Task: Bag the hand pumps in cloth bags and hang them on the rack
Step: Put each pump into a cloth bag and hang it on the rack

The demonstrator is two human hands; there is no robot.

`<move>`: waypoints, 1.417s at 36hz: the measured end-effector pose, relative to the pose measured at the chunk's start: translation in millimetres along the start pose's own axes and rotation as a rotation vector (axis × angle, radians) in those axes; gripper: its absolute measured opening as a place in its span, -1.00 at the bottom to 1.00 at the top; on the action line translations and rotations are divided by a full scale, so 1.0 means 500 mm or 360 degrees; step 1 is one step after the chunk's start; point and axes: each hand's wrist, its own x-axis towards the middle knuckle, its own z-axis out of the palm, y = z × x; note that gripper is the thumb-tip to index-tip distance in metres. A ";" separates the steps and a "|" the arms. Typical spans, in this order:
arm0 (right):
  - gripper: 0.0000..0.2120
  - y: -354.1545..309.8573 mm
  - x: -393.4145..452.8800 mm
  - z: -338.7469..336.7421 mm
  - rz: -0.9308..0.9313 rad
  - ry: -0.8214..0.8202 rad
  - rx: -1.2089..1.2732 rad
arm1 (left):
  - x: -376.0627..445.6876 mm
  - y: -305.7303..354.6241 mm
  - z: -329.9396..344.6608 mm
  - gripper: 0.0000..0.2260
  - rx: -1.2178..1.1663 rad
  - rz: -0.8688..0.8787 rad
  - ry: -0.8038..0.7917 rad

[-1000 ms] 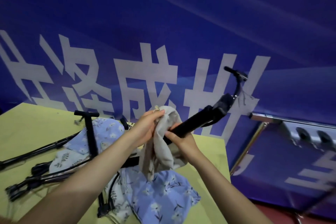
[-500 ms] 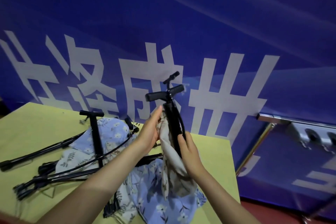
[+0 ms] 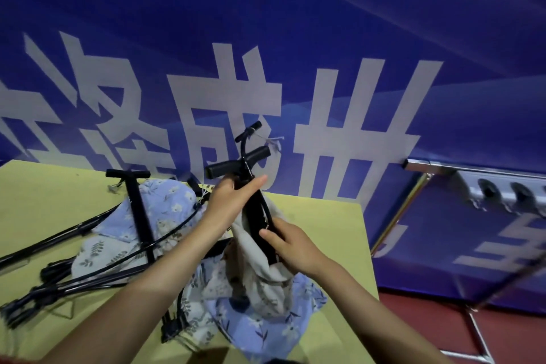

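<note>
1. A black hand pump (image 3: 256, 210) is being held upright above the yellow table (image 3: 331, 216), with its lower barrel already sunk into a beige cloth bag (image 3: 266, 272) and its T-handle and hose end standing clear above.
2. The pump's upper barrel, just under the handle, is being gripped by the left hand (image 3: 229, 201), whose fingers are curled round it with the thumb stretched across.
3. The bag's mouth is being pinched against the barrel by the right hand (image 3: 288, 245), its fingers closed on the cloth and tube together.
4. This pump is judged to be only partly bagged: the cloth is not yet being drawn up over the handle, and no drawstring is seen being closed.
5. Several more hand pumps (image 3: 139, 216) are lying unbagged on the table, tangled with floral cloth bags (image 3: 266, 331), so most of the bagging is judged to be left.
6. Nothing is seen hanging on the metal rack (image 3: 419, 186) at the right; the hanging step is judged not to be begun, though only part of the rack is being shown.
</note>
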 end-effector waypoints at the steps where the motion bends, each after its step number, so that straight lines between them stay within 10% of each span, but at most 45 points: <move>1: -0.83 0.002 -0.001 -0.003 -0.0018 -0.0031 -0.0082 | -0.002 0.001 0.002 -0.61 0.0018 0.0000 -0.0001; 10: -0.79 0.086 -0.023 -0.042 0.0276 0.0813 0.0575 | -0.015 0.001 0.018 -0.67 -0.0040 -0.0020 0.0058; 16: -0.60 0.122 -0.062 -0.034 0.0999 -0.0015 0.1024 | -0.016 -0.008 0.025 -0.87 0.0135 -0.0066 -0.0089; 41: -0.62 0.078 -0.052 -0.043 0.1010 -0.0088 0.1669 | -0.074 -0.051 -0.007 -0.80 0.0457 -0.0319 -0.0536; 51: -0.61 -0.012 -0.032 -0.040 0.0373 0.0494 0.1464 | -0.093 -0.031 0.002 -0.79 0.0718 -0.0238 -0.0914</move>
